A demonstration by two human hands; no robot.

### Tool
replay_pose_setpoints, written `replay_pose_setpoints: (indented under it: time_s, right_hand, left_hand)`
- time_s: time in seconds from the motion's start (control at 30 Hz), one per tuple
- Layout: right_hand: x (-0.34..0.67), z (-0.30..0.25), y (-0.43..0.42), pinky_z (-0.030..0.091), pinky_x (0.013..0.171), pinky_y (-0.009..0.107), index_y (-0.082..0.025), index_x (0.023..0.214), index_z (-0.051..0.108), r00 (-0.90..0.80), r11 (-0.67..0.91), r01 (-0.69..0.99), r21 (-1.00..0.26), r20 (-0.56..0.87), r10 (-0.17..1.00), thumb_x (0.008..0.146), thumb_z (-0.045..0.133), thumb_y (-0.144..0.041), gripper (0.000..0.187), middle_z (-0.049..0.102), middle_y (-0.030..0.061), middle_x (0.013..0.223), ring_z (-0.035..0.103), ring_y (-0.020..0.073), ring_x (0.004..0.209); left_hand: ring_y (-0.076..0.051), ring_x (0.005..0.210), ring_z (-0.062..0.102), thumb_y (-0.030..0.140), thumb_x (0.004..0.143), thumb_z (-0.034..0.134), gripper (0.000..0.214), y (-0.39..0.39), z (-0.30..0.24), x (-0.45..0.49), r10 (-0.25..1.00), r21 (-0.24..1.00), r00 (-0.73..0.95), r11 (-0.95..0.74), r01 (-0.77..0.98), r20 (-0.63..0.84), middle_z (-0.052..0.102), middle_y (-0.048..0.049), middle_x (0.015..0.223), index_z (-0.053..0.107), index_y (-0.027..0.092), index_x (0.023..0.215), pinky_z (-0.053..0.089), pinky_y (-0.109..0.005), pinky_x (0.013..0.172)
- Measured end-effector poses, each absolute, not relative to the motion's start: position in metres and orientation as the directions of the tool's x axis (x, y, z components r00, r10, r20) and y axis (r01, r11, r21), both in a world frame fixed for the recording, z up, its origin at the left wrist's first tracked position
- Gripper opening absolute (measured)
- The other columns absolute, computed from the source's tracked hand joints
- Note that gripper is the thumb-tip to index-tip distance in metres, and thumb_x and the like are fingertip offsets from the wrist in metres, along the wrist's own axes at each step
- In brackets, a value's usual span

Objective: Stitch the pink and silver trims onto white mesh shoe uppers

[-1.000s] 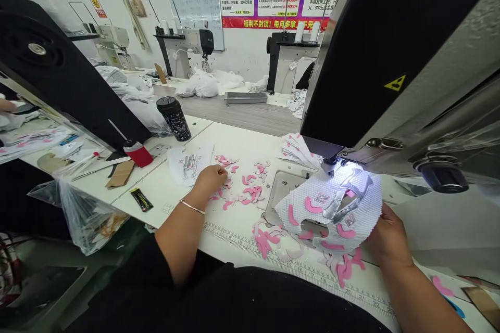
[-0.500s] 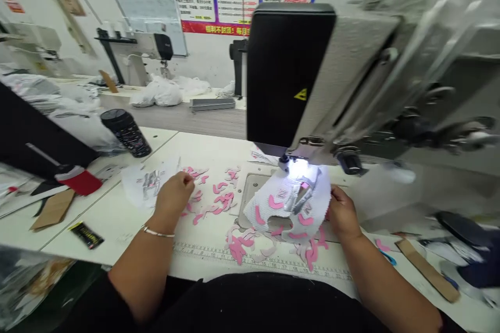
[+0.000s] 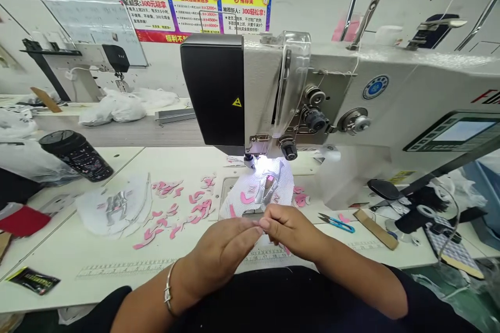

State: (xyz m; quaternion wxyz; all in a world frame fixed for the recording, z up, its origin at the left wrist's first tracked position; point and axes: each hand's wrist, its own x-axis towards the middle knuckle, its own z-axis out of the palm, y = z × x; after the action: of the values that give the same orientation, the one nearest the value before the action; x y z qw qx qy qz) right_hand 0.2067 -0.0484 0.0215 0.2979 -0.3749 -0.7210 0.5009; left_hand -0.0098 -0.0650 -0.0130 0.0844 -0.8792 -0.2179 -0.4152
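My left hand (image 3: 224,250) and my right hand (image 3: 289,229) meet at the table's near edge, fingertips pinched together on something too small to make out. Just beyond them a white mesh shoe piece (image 3: 260,192) with pink and silver trim lies under the lit needle of the sewing machine (image 3: 312,99). Several loose pink cut pieces (image 3: 177,213) are scattered on the table to the left of it. A stack of white mesh pieces (image 3: 115,208) lies further left.
Blue-handled snips (image 3: 336,222) and a cardboard strip (image 3: 375,229) lie right of my hands. A black patterned bottle (image 3: 76,155) lies at the left, with a red cloth (image 3: 21,220) and a black packet (image 3: 33,280) near the front-left edge. More sewing machines and plastic bags stand behind.
My left hand left the pink pieces and came in to the middle. My right hand let go of the mesh piece and drew back to meet it. The view swung right.
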Motion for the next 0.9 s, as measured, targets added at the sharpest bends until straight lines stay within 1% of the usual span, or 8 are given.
replay_pose_setpoints:
  time_s: [0.07,0.13,0.23,0.4,0.53,0.63,0.77,0.9]
  right_hand:
    - [0.205,0.018,-0.049,0.038,0.052,0.021,-0.020,0.075,0.053,-0.528,0.107,0.220,-0.970,-0.026,0.849,0.089,0.057,-0.057,0.040,0.056,-0.0034,0.063,0.051,0.0102,0.057]
    - [0.207,0.016,-0.048,0.039,0.052,0.021,-0.020,0.077,0.054,-0.514,0.117,0.232,-0.966,-0.020,0.857,0.089,0.059,-0.051,0.034,0.058,-0.0032,0.064,0.053,0.0105,0.058]
    - [0.209,0.018,-0.046,0.039,0.054,0.022,-0.020,0.075,0.055,-0.522,0.337,0.326,-0.883,0.128,0.843,0.089,0.060,-0.040,0.025,0.060,-0.0031,0.066,0.053,0.0110,0.060]
    - [0.208,0.031,-0.037,0.039,0.058,0.023,-0.020,0.074,0.058,-0.624,0.678,0.429,-0.597,0.347,0.700,0.092,0.060,-0.032,0.021,0.060,-0.0029,0.068,0.054,0.0111,0.063]
    - [0.210,0.034,-0.022,0.046,0.065,0.026,-0.021,0.084,0.061,-0.561,0.802,0.411,-0.433,0.573,0.597,0.096,0.055,-0.030,0.016,0.064,-0.0010,0.076,0.058,0.0130,0.071]
    - [0.214,0.025,-0.006,0.049,0.083,0.034,-0.020,0.095,0.061,-0.450,0.828,0.508,-0.238,0.746,0.491,0.095,0.053,-0.019,0.008,0.066,0.0042,0.091,0.060,0.0180,0.089]
    - [0.215,0.008,0.012,0.048,0.095,0.044,-0.020,0.110,0.059,-0.441,0.780,0.620,-0.087,0.783,0.438,0.088,0.055,-0.010,0.025,0.063,0.0098,0.112,0.058,0.0231,0.108]
    - [0.214,-0.002,0.021,0.050,0.096,0.045,-0.025,0.113,0.058,-0.439,0.777,0.626,-0.059,0.797,0.414,0.085,0.058,-0.008,0.032,0.061,0.0088,0.114,0.058,0.0232,0.109]
  left_hand:
    - [-0.018,0.099,0.069,0.006,0.088,0.061,0.046,-0.067,-0.013,-0.008,0.375,0.118,0.534,-0.883,0.454,0.758,0.073,-0.0084,0.108,0.053,0.021,0.131,0.057,-0.031,0.087]
    - [-0.018,0.094,0.069,0.013,0.089,0.063,0.039,-0.068,-0.007,-0.007,0.533,0.294,0.490,-0.825,0.483,0.690,0.073,-0.0058,0.103,0.056,0.025,0.125,0.057,-0.030,0.084]
    - [-0.018,0.086,0.068,0.030,0.090,0.063,0.018,-0.068,0.010,-0.005,0.781,0.591,0.419,-0.624,0.511,0.462,0.072,-0.0034,0.095,0.064,0.028,0.108,0.055,-0.029,0.075]
    - [-0.016,0.067,0.064,0.036,0.085,0.065,0.011,-0.060,0.036,-0.001,0.902,0.823,0.401,-0.345,0.452,0.158,0.069,-0.0007,0.075,0.069,0.026,0.085,0.049,-0.025,0.058]
    - [-0.014,0.057,0.058,0.039,0.081,0.069,0.019,-0.046,0.046,-0.004,0.932,0.910,0.362,-0.155,0.384,0.005,0.064,0.0006,0.064,0.063,0.022,0.078,0.044,-0.023,0.050]
    - [-0.016,0.061,0.060,0.043,0.078,0.072,0.024,-0.026,0.054,-0.009,0.976,0.930,0.214,-0.111,0.349,0.037,0.066,-0.0009,0.069,0.063,0.021,0.079,0.046,-0.025,0.054]
    - [-0.018,0.077,0.062,0.044,0.074,0.076,0.027,0.008,0.055,-0.009,0.987,0.924,0.066,-0.163,0.346,0.150,0.069,-0.0047,0.087,0.070,0.020,0.084,0.048,-0.028,0.066]
    - [-0.017,0.078,0.059,0.043,0.074,0.077,0.027,0.028,0.042,0.000,0.985,0.979,0.128,-0.132,0.157,0.113,0.066,-0.0030,0.087,0.069,0.019,0.083,0.047,-0.028,0.069]
